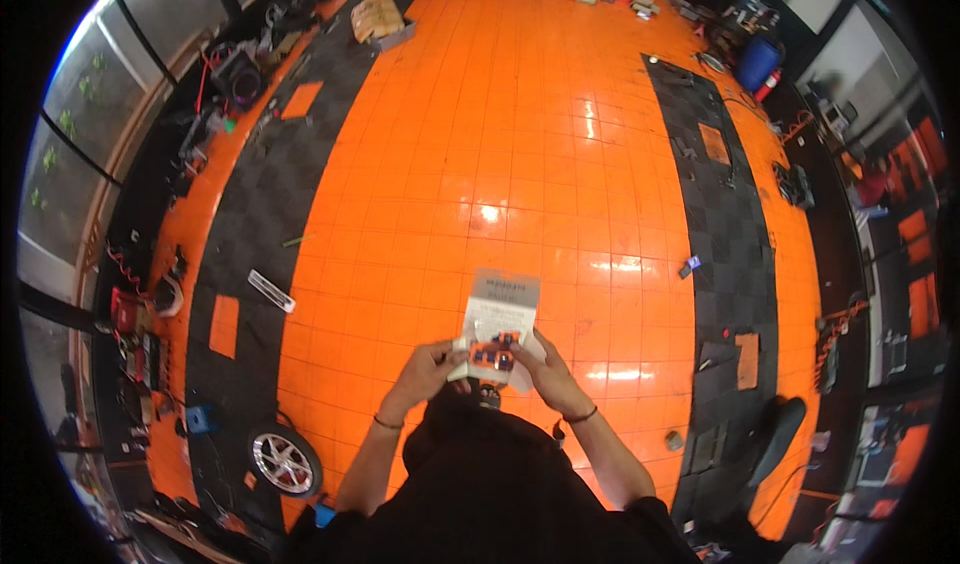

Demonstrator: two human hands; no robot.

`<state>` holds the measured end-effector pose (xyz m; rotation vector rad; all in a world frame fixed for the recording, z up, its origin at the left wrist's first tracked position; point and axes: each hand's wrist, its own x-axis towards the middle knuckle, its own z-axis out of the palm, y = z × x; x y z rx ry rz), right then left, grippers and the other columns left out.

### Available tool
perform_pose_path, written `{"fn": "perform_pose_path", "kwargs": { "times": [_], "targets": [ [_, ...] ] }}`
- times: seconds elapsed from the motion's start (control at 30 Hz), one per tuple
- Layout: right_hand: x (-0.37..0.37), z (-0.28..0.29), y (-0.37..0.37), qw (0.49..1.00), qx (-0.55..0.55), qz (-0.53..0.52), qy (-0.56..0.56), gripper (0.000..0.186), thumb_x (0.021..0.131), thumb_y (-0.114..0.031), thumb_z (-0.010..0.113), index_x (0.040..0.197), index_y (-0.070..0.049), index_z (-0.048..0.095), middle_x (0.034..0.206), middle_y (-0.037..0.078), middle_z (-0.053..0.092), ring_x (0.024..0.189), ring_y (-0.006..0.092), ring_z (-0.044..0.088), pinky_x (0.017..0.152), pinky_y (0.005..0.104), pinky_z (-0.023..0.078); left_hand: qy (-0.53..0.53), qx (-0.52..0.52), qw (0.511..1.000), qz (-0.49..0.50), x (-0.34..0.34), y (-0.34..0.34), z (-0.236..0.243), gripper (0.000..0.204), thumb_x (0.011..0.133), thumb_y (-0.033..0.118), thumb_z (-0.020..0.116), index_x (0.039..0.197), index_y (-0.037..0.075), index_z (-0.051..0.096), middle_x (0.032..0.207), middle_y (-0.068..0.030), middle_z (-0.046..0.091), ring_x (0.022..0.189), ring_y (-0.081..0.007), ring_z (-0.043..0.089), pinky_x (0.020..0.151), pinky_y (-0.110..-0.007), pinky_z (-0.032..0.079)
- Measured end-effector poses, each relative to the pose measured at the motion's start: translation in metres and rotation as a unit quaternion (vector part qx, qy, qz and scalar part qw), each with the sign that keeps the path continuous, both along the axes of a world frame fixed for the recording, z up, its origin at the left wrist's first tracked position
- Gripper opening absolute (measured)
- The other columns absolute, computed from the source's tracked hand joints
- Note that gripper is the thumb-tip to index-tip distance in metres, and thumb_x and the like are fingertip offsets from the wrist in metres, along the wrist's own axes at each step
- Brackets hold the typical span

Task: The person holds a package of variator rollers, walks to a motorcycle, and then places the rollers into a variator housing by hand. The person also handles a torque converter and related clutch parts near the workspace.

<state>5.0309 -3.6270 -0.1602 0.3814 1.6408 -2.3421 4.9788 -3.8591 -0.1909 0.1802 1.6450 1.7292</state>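
Note:
Close in front of my body, both hands hold a flat white and grey card package [501, 309] with print on it. At its near end is a small orange and dark shape [494, 352]; whether it is printed or a separate object I cannot tell. My left hand [425, 374] grips the left edge, fingers closed on it. On the right edge, my right hand [553, 382] is closed in the same way, thumb over the front. Pale, glossy material shows beside the right fingers. A thin dark band circles each wrist.
Glossy orange floor tiles [480, 144] run between two dark mat strips. A wheel with a spoked silver rim [285, 461] lies at the near left. A blue barrel [758, 62] stands far right. Cardboard [377, 16] and scattered parts line the sides. A dark seat-like shape [780, 439] is near right.

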Motion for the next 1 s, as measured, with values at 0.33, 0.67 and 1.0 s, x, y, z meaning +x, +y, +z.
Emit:
{"fn": "perform_pose_path", "kwargs": {
  "times": [0.33, 0.67, 1.0],
  "targets": [
    [-0.366, -0.014, 0.09, 0.999, 0.02, -0.012, -0.05, 0.041, 0.104, -0.022, 0.054, 0.138, 0.0, 0.05, 0.116, 0.011, 0.067, 0.097, 0.0181, 0.067, 0.077, 0.0323, 0.058, 0.043, -0.037, 0.998, -0.021, -0.389, 0.103, 0.0, 0.037, 0.099, 0.018, 0.064, 0.129, -0.004, 0.06, 0.11, -0.0067, 0.069, 0.097, -0.0104, 0.062, 0.086, -0.027, 0.051],
    [-0.695, 0.009, 0.19, 0.99, -0.079, -0.086, -0.074, 0.038, 0.103, -0.022, 0.057, 0.133, 0.001, 0.056, 0.113, 0.011, 0.068, 0.1, 0.0165, 0.066, 0.082, 0.0293, 0.055, 0.066, -0.02, 0.994, -0.079, -0.74, 0.218, 0.023, 0.04, 0.096, 0.007, 0.066, 0.133, -0.003, 0.057, 0.122, -0.0096, 0.067, 0.113, -0.0151, 0.061, 0.097, -0.033, 0.05],
    [-1.049, -0.012, 0.289, 0.969, 0.212, 0.026, 0.122, 0.035, 0.104, -0.022, 0.052, 0.133, -0.002, 0.056, 0.091, 0.015, 0.07, 0.079, 0.0149, 0.065, 0.072, 0.0303, 0.052, 0.182, -0.114, 0.971, 0.103, -1.05, 0.329, -0.001, 0.034, 0.088, 0.004, 0.065, 0.121, -0.006, 0.062, 0.1, -0.0183, 0.073, 0.087, -0.0173, 0.07, 0.077, -0.033, 0.054]
  ]
}}
